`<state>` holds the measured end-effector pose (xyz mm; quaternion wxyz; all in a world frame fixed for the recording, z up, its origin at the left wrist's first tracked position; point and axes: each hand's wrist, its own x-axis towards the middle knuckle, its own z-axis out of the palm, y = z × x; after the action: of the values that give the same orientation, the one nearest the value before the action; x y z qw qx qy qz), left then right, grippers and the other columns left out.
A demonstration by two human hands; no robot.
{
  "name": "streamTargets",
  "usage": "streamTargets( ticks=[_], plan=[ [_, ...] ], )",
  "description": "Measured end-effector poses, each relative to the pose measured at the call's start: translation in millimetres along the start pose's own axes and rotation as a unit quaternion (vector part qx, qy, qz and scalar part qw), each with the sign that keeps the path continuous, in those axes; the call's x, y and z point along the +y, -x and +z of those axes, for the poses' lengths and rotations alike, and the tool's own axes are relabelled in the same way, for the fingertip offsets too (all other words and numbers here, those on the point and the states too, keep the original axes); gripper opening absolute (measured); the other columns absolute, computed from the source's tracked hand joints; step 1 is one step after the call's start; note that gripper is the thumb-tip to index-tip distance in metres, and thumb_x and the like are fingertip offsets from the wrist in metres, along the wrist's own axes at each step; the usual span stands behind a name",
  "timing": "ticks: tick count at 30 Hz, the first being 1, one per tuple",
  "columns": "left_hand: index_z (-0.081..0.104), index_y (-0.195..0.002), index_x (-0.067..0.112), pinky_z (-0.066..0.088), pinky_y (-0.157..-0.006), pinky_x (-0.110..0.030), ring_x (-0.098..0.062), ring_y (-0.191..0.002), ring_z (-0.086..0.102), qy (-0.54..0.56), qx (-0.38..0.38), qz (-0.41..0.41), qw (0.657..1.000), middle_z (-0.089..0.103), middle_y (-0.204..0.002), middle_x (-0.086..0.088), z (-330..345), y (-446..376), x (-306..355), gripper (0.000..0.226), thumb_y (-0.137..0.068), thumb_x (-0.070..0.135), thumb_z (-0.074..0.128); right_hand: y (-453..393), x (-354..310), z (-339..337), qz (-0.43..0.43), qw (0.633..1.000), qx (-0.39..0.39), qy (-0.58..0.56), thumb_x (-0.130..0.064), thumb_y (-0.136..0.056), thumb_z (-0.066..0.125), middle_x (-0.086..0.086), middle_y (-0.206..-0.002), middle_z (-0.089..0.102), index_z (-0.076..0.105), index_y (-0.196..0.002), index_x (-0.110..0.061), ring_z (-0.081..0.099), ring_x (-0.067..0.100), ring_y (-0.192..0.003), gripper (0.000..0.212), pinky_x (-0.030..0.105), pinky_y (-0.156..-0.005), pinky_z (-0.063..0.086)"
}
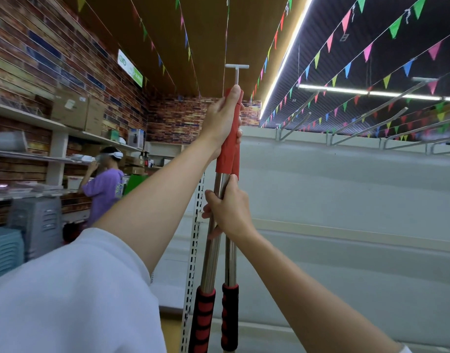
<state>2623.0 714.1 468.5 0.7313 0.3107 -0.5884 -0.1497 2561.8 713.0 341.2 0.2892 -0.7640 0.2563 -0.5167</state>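
Two upright metal poles [210, 261] stand side by side in front of me, each with a red sleeve near the top and a red-and-black foam grip low down. A white T-shaped tip [236, 70] rises above the red sleeves. My left hand [222, 118] grips the red sleeves [225, 159] high up, thumb against their top end. Lower, my right hand [227, 211] wraps around both bare steel shafts just under the sleeves.
A grey shelving back panel [346, 200] with hook arms [356, 123] fills the right. A perforated shelf upright [193, 250] stands just behind the poles. At left are wall shelves with boxes [76, 110], stacked plastic stools [35, 222] and a person in a purple shirt [104, 187]. Bunting hangs overhead.
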Motion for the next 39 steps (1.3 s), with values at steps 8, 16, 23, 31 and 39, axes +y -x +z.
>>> streamTargets(
  ticks=[8, 16, 23, 31, 39],
  plan=[
    [0.053, -0.1, 0.012, 0.048, -0.049, -0.025, -0.014, -0.047, 0.053, -0.016, -0.003, -0.033, 0.999, 0.058, -0.069, -0.005, -4, -3, 0, 0.049, -0.086, 0.059, 0.046, 3, -3, 2, 0.005, 1.0, -0.013, -0.009, -0.015, -0.093, 0.045, 0.022, -0.091, 0.063, 0.034, -0.098, -0.011, 0.07, 0.028, -0.071, 0.013, 0.054, -0.042, 0.053],
    [0.058, -0.087, 0.014, 0.051, -0.048, -0.025, -0.016, -0.057, 0.053, -0.033, 0.014, -0.017, 0.999, 0.049, -0.072, -0.005, -4, -3, 1, 0.044, -0.086, 0.057, 0.049, 2, -9, 4, 0.033, 0.998, -0.01, -0.052, -0.008, -0.089, 0.046, 0.021, -0.092, 0.063, 0.04, -0.101, -0.008, 0.071, 0.026, -0.074, 0.014, 0.049, -0.04, 0.054],
    [0.061, -0.1, 0.01, 0.052, -0.052, -0.027, -0.018, -0.065, 0.059, -0.002, -0.007, -0.015, 1.0, 0.058, -0.085, -0.012, -12, -5, -6, 0.048, -0.089, 0.054, 0.046, -15, -8, 4, 0.01, 0.995, 0.047, 0.09, -0.027, -0.081, 0.05, 0.009, -0.073, 0.069, 0.053, -0.072, -0.01, 0.065, 0.024, -0.063, 0.019, 0.035, -0.055, 0.05],
    [0.061, -0.092, 0.011, 0.053, -0.053, -0.028, -0.017, -0.064, 0.056, -0.001, -0.042, -0.036, 0.998, 0.055, -0.082, -0.011, -14, -2, -3, 0.049, -0.091, 0.056, 0.04, -27, -13, 18, 0.077, 0.956, 0.045, -0.278, -0.009, -0.082, 0.06, 0.003, -0.054, 0.041, 0.042, -0.069, -0.013, 0.041, 0.013, -0.037, 0.021, 0.022, -0.04, 0.035],
    [0.059, -0.096, 0.009, 0.056, -0.061, -0.033, -0.021, -0.072, 0.06, -0.013, -0.011, -0.041, 0.999, 0.06, -0.092, -0.014, -12, -15, -7, 0.055, -0.085, 0.061, 0.046, -37, -16, 17, 0.1, 0.955, 0.092, -0.264, -0.005, -0.07, 0.055, 0.002, -0.054, 0.033, 0.038, -0.065, -0.015, 0.028, 0.017, -0.042, 0.02, 0.023, -0.041, 0.025]
  ],
)
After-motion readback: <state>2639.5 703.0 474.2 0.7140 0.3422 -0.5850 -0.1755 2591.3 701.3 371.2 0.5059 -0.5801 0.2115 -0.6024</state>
